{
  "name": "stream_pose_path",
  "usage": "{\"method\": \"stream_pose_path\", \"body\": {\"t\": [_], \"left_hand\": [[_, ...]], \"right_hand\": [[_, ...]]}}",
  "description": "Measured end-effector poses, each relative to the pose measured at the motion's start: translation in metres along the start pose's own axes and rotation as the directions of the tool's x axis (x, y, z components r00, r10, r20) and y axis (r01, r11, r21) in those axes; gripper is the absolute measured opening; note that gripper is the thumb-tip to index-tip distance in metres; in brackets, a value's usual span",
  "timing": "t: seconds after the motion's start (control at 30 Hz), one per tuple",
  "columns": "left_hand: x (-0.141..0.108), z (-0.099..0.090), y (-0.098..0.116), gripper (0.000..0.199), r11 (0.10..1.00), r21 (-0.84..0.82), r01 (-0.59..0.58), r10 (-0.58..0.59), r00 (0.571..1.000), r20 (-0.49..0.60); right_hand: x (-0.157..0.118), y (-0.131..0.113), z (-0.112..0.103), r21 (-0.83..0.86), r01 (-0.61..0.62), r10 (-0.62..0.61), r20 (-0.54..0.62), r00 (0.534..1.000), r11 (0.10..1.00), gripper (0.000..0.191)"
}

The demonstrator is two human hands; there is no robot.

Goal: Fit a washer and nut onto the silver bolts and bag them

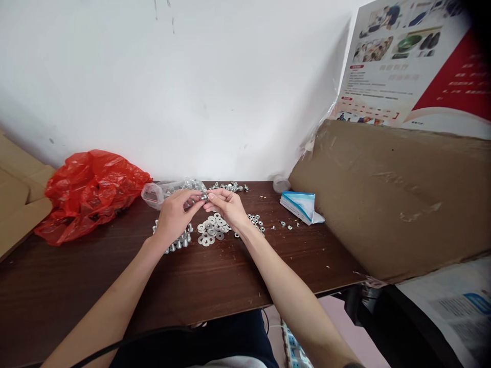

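Observation:
My left hand (175,213) is closed, its thumb and fingers pinching a small metal bolt (203,197) above the table. Fingertip to fingertip with it, my right hand (229,205) is closed on a thin metal piece at the bolt's end, which looks like a washer; the fingers partly hide it. Below the hands lies a pile of flat washers (207,240). Stubby bolts (180,243) stand in a group under my left hand. Small nuts (258,222) are scattered beside my right wrist.
A clear plastic bag (184,185) of metal parts and loose small hardware (230,187) lie by the wall. A red plastic bag (94,191) sits left, near a cardboard box (23,189). At right are a blue-white packet (299,205), a round clear lid (281,183) and a cardboard panel (391,199).

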State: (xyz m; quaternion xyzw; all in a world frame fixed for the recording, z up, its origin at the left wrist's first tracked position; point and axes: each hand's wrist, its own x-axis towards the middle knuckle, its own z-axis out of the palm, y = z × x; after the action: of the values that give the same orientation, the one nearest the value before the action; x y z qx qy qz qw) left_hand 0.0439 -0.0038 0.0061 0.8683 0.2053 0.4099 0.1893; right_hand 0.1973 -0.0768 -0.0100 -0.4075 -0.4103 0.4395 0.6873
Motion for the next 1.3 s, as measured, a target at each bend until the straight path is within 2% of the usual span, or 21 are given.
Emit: {"method": "stream_pose_path", "body": {"t": [0.07, 0.2, 0.4, 0.53, 0.63, 0.8, 0.87, 0.97, 1.1, 1.2, 1.3], "left_hand": [[0.0, 0.001, -0.001, 0.02, 0.999, -0.004, -0.043, 0.043, 0.999, -0.022], [-0.001, 0.005, -0.002, 0.022, 0.999, -0.012, -0.035, 0.034, 0.998, -0.044], [0.0, 0.003, 0.002, 0.019, 0.998, 0.049, -0.035, 0.034, 0.999, 0.028], [0.003, -0.003, 0.005, 0.036, 0.999, 0.005, 0.039, -0.039, 0.998, -0.045], [0.004, -0.003, 0.005, 0.019, 0.995, -0.066, 0.081, -0.086, 0.993, -0.082], [0.002, 0.003, 0.004, 0.022, 0.998, -0.062, 0.027, -0.028, 1.0, -0.008], [0.002, 0.003, 0.003, 0.022, 0.996, -0.07, 0.06, -0.058, 0.998, 0.029], [0.001, 0.001, 0.004, 0.046, 0.986, -0.093, 0.141, -0.136, 0.989, 0.059], [0.001, -0.001, 0.008, 0.042, 0.974, -0.149, 0.169, -0.169, 0.986, 0.014], [0.001, 0.001, 0.009, 0.053, 0.95, -0.214, 0.226, -0.203, 0.971, 0.125], [0.001, 0.003, 0.008, 0.067, 0.921, -0.217, 0.324, -0.267, 0.929, 0.256]], "right_hand": [[0.0, 0.001, 0.002, -0.003, 0.014, -0.014, 0.002, 1.0, 1.0, 0.031], [-0.003, 0.0, 0.005, -0.062, 0.085, -0.086, -0.016, 0.996, 0.994, 0.033], [-0.004, -0.006, 0.003, -0.186, 0.159, -0.167, -0.023, 0.986, 0.97, 0.023], [-0.001, -0.009, -0.003, -0.184, 0.196, -0.218, -0.105, 0.97, 0.963, 0.022], [0.0, -0.007, -0.004, -0.154, 0.197, -0.219, -0.145, 0.965, 0.968, 0.024], [-0.004, -0.002, 0.003, -0.058, 0.14, -0.143, -0.05, 0.988, 0.988, 0.023], [-0.005, -0.001, 0.005, -0.035, 0.118, -0.119, -0.039, 0.992, 0.992, 0.024], [-0.004, 0.0, 0.005, -0.013, 0.102, -0.102, -0.05, 0.994, 0.995, 0.025], [-0.004, 0.001, 0.005, -0.012, 0.111, -0.111, -0.072, 0.991, 0.994, 0.024], [-0.003, 0.001, 0.004, -0.001, 0.134, -0.133, -0.068, 0.989, 0.991, 0.024], [-0.002, 0.001, 0.003, 0.021, 0.152, -0.149, -0.106, 0.983, 0.988, 0.026]]}}
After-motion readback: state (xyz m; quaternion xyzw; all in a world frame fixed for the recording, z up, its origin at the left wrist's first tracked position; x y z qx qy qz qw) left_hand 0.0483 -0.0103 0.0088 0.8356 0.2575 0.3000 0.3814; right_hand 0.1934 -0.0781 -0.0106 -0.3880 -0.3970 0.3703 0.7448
